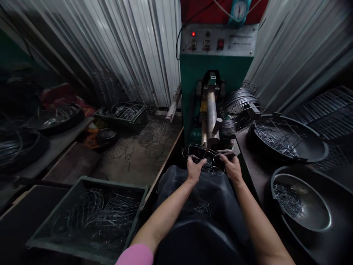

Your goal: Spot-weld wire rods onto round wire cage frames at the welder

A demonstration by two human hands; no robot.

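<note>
My left hand [195, 167] and my right hand [231, 165] both grip a thin wire ring frame [201, 151], fingers closed on its wire. The frame sits just under the metal electrode rod [211, 110] of a green welding machine [198, 70] straight ahead. A dark apron [204, 206] covers my lap, with a few small wire bits lying on it. A bundle of wire rings [239, 108] hangs on a peg right of the rod.
A green tray [82, 235] of curved wire pieces sits at lower left. Two dark bowls [292, 141] [303, 206] hold short wire pins at right. More trays and bowls with wire stand at left by corrugated metal walls [132, 48].
</note>
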